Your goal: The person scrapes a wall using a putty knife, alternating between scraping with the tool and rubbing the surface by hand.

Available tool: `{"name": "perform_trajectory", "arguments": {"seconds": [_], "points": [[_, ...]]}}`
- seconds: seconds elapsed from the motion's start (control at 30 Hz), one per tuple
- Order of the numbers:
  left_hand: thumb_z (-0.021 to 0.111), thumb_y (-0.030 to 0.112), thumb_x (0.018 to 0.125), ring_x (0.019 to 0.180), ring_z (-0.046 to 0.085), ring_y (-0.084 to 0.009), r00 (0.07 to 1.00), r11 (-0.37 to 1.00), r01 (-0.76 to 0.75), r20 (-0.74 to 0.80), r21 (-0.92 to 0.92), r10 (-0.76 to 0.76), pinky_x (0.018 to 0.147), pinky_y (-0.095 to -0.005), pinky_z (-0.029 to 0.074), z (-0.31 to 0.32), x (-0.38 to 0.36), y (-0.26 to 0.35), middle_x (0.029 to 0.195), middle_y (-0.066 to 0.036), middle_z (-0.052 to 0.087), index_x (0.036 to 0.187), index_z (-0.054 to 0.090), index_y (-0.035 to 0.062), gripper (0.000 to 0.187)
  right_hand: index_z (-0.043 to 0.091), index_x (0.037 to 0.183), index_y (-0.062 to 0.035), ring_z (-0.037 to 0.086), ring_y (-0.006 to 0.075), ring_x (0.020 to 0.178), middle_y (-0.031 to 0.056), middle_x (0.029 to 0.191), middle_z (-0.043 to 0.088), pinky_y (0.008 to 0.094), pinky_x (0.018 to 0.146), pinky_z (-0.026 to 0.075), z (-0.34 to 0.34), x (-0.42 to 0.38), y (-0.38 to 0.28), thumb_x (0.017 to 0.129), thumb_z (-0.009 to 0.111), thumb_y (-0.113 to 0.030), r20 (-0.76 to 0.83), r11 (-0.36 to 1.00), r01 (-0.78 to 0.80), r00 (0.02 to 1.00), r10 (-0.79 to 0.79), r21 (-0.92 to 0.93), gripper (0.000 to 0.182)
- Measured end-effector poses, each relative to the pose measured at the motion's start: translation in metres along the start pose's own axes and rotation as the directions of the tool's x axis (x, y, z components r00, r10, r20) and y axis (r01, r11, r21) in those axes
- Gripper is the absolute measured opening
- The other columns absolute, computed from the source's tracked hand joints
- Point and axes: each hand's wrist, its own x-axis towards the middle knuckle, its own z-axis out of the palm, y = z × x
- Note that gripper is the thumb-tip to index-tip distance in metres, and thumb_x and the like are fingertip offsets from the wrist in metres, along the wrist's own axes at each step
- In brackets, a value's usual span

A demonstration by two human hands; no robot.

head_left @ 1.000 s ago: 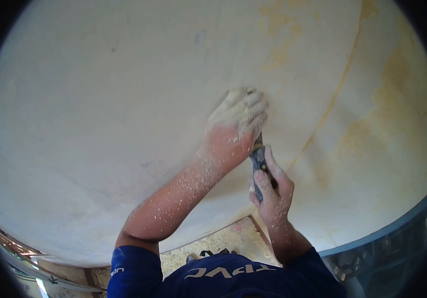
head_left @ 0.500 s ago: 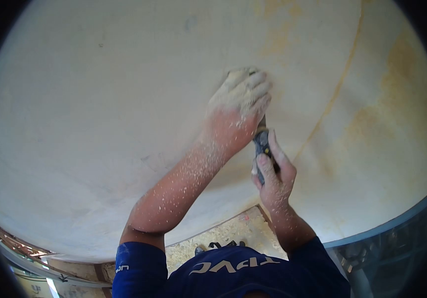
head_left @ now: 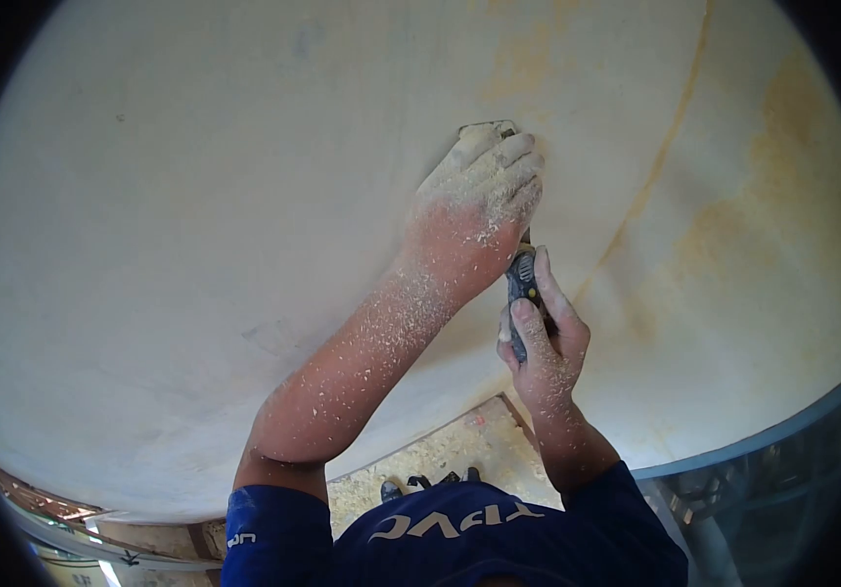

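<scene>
My right hand (head_left: 549, 338) is wrapped round the dark grey handle of a scraper (head_left: 521, 277), its thumb along the grip by a small yellow dot. My left hand (head_left: 484, 186), coated in pale dust and flakes, presses over the front of the same tool. Its fingers lie together and hide most of the head; only a thin edge shows past the fingertips. The tool bears on a broad, pale curved surface (head_left: 244, 225) with yellowish patches towards the right. Flakes also cling to my left forearm.
A yellow line (head_left: 670, 157) runs down the surface to the right. Beneath me, the floor (head_left: 450, 440) is littered with pale shavings around my shoes. A blue-grey rim (head_left: 763, 442) borders the surface at lower right, and a curved rail (head_left: 127, 550) lies at lower left.
Both hands and the scraper have shifted slightly to the right in view, while marks on the surface have slid left. The grip of each hand stays the same.
</scene>
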Motion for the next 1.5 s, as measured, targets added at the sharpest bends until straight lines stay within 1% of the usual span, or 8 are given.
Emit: {"name": "perform_trajectory", "arguments": {"seconds": [0.07,0.13,0.4,0.53,0.73,0.93,1.13,1.5], "points": [[0.062,0.009,0.064,0.107,0.054,-0.0244,1.000,1.000,0.009,-0.010,-0.009,-0.009,0.094,-0.0391,0.042,0.008,-0.008,0.001,0.102,-0.005,0.061,0.080,0.064,0.0047,0.017,0.033,0.136,-0.0015,0.036,0.0017,0.050,-0.0028,0.065,0.046,0.0169,0.044,0.032,-0.003,0.001,0.001,0.090,0.047,-0.002,-0.017,1.000,-0.003,1.000,0.003,-0.014,0.048],[0.062,0.008,0.063,0.107,0.054,-0.0248,0.992,0.995,0.017,0.128,-0.093,-0.005,0.093,-0.0391,0.042,0.011,-0.028,0.015,0.102,-0.005,0.061,0.080,0.064,0.0046,0.017,0.033,0.137,-0.0016,0.036,0.0015,0.051,-0.0023,0.067,0.046,0.0164,0.044,0.032,-0.015,-0.023,0.019,0.091,0.048,-0.003,0.005,0.999,-0.037,0.999,0.037,-0.032,0.048],[0.062,0.007,0.063,0.107,0.054,-0.0240,0.998,0.999,-0.035,0.056,-0.008,0.035,0.094,-0.0387,0.043,0.012,-0.009,0.009,0.102,-0.005,0.061,0.079,0.064,0.0032,0.016,0.033,0.137,-0.0025,0.036,0.0021,0.049,-0.0027,0.064,0.045,0.0171,0.044,0.032,-0.016,-0.009,0.012,0.091,0.047,-0.004,0.002,0.999,-0.031,1.000,0.031,-0.029,0.048],[0.063,0.007,0.064,0.107,0.054,-0.0245,0.978,0.999,0.004,0.207,-0.047,0.006,0.093,-0.0381,0.042,0.014,-0.034,0.023,0.098,-0.007,0.062,0.078,0.065,0.0027,0.015,0.034,0.136,-0.0023,0.037,0.0022,0.049,-0.0021,0.065,0.046,0.0171,0.043,0.033,-0.022,-0.032,0.030,0.091,0.049,-0.004,0.012,0.999,-0.025,1.000,0.025,-0.039,0.048],[0.062,0.007,0.061,0.102,0.055,-0.0233,0.994,0.995,-0.105,0.017,-0.005,0.105,0.092,-0.0377,0.043,0.015,0.046,0.005,0.095,-0.005,0.063,0.078,0.064,0.0039,0.017,0.038,0.135,-0.0034,0.040,0.0034,0.053,0.0001,0.070,0.048,0.0163,0.040,0.031,-0.015,0.022,-0.036,0.090,0.050,-0.006,-0.060,0.997,-0.041,0.997,0.045,0.073,0.046],[0.062,0.008,0.064,0.104,0.055,-0.0221,0.990,0.999,-0.043,0.134,-0.006,0.044,0.094,-0.0363,0.042,0.011,0.003,0.021,0.093,-0.004,0.063,0.077,0.064,0.0048,0.014,0.040,0.134,-0.0040,0.041,0.0028,0.053,0.0007,0.074,0.051,0.0163,0.040,0.033,-0.020,-0.010,-0.015,0.090,0.051,-0.006,-0.020,0.994,-0.106,0.994,0.106,0.009,0.045],[0.062,0.009,0.065,0.104,0.056,-0.0222,1.000,0.998,-0.027,-0.009,0.060,0.027,0.094,-0.0372,0.041,-0.001,0.055,0.006,0.095,-0.005,0.063,0.076,0.064,0.0053,0.012,0.041,0.133,-0.0066,0.040,0.0028,0.052,-0.0008,0.073,0.049,0.0155,0.040,0.031,-0.013,0.031,-0.064,0.089,0.053,-0.007,0.004,0.999,-0.042,0.999,0.042,-0.003,0.046],[0.061,0.007,0.065,0.104,0.056,-0.0228,0.994,0.998,-0.037,-0.101,0.052,0.043,0.092,-0.0373,0.042,-0.006,0.053,-0.001,0.094,-0.005,0.063,0.076,0.062,0.0053,0.011,0.042,0.132,-0.0044,0.039,0.0024,0.050,-0.0011,0.070,0.050,0.0152,0.041,0.032,-0.005,0.031,-0.065,0.089,0.053,-0.005,0.013,0.998,0.000,1.000,0.001,-0.060,0.045]]}}
